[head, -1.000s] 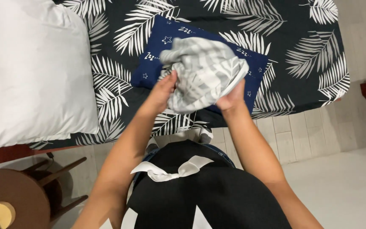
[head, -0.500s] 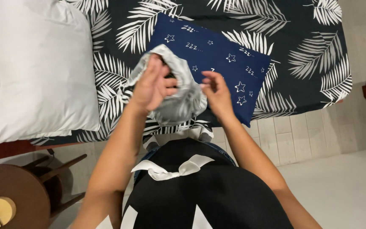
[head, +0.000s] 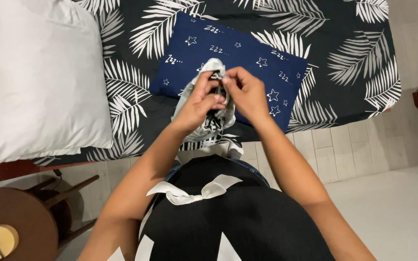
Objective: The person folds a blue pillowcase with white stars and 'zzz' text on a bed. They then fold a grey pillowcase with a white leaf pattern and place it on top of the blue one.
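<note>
Grey garment [head: 204,121]: bunched, striped grey-and-white fabric, held up over near edge of bed, partly overlapping navy pillow; hangs toward 6 o'clock below the hands.
Containers: none seen; garment's inside not visible.
Left hand [head: 198,104]: fingers curled tight, pinching garment's upper edge at 12 o'clock of the bundle.
Right hand [head: 247,94]: fingers bent closed, thumb and forefinger nipping same upper edge; fingertips of both hands nearly touching.
Navy pillow [head: 267,67]: star pattern, flat on bedspread, at 1 o'clock of hands.
Bedspread [head: 344,58]: black, white palm leaves.
White pillow [head: 44,77]: at 9 o'clock, well apart.
Round wooden stool [head: 15,227]: at 7 o'clock, on floor.
</note>
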